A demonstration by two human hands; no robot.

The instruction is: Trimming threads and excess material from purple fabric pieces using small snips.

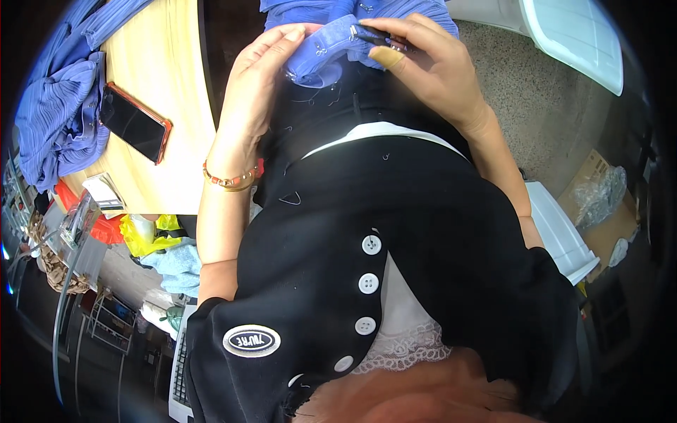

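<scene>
A blue-violet garment (326, 48) lies over my lap, with a narrow folded band of it raised between my hands. My left hand (259, 70) pinches the left end of this band between thumb and fingers. Small dark thread snips (381, 37) sit in my right hand (438, 67), their tips against the band's right part. A yellowish cover wraps my right thumb. Loose threads hang under the band and lie on my black clothing. My right fingers partly hide the snips.
On the pale wooden table (166, 53) at left are a phone (134, 122) in a red-edged case and more pleated blue-violet cloth (60, 116). A yellow bag (144, 236) lies below the table edge. White plastic bins (575, 35) stand at right, near cardboard and clear wrap (599, 196).
</scene>
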